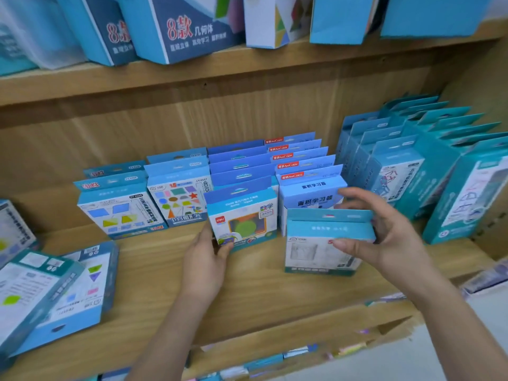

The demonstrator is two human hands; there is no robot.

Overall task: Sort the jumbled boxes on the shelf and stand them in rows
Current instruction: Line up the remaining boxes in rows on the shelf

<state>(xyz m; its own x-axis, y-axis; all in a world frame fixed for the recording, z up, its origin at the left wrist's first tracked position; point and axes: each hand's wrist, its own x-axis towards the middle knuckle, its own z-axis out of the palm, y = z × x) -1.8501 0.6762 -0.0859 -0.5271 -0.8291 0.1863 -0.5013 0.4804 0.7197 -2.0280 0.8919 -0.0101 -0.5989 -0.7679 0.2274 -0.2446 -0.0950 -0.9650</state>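
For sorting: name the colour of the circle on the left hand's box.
Green: the circle on the box, head view.

Up top I've got a wooden board [247,78] carrying big blue cartons [187,31], one marked with a red 8, and a white carton [275,20] with coloured triangles just right of it. Clear plastic pack [35,31] far left. Below, pastel packets [275,358] on a lower tier, pale floor [453,353] at right.
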